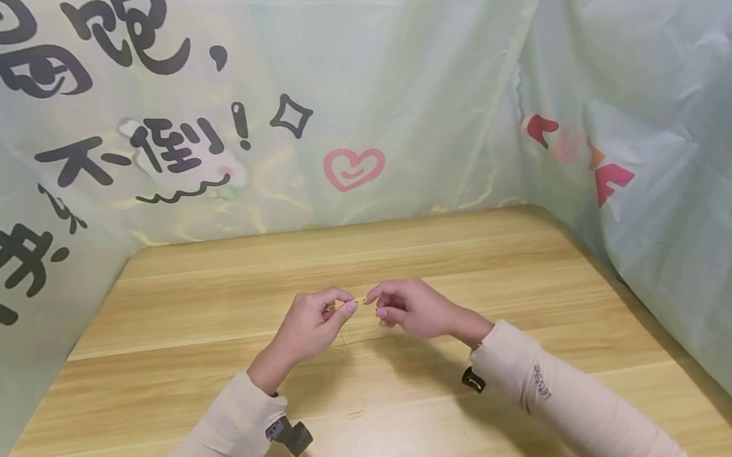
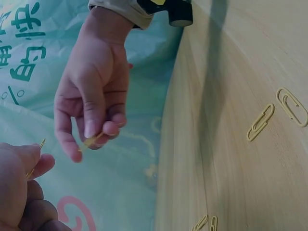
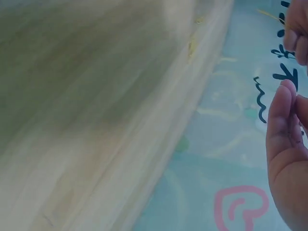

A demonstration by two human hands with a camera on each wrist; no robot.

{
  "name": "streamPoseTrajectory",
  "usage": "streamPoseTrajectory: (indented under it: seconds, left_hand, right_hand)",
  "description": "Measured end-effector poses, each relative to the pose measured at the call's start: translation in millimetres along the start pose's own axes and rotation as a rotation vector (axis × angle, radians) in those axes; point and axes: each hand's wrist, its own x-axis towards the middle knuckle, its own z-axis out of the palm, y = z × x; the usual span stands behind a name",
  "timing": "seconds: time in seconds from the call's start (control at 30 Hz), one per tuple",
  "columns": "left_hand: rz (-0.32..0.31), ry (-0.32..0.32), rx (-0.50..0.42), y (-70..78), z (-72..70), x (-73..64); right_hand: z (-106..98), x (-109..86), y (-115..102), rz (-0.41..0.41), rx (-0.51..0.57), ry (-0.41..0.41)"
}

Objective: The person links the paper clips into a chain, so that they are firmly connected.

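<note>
My left hand (image 1: 314, 323) pinches a yellow paper clip (image 1: 361, 300) between thumb and fingers, above the middle of the table. Close by on the right is my right hand (image 1: 418, 309), its fingers bent toward the clip. In the left wrist view the right hand's thumb and fingers pinch another small yellow paper clip (image 2: 90, 141), partly hidden by the fingertips. Part of the left hand's clip (image 2: 42, 143) sticks out past its thumb there. The right wrist view shows the right hand (image 3: 286, 139) with thumb and forefinger together.
Under the hands lie loose yellow paper clips on the wooden table (image 1: 236, 388). Two of them, a larger clip (image 2: 292, 107) and a slimmer clip (image 2: 260, 122), lie nearer the person. A printed cloth (image 1: 433, 104) hangs behind and beside the table.
</note>
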Motion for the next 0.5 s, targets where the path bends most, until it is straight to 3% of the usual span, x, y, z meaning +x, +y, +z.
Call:
streamPoseTrajectory:
  seconds: [0.3, 0.5]
  left_hand:
    - [-0.007, 0.005, 0.006, 3.1, 0.7, 0.5]
    - [0.019, 0.016, -0.003, 3.8, 1.1, 0.4]
  right_hand:
    - [-7.8, 0.8, -6.9, 0.069, 0.227, 0.081]
    - [-11.8, -0.1, -12.1, 0.066, 0.269, 0.143]
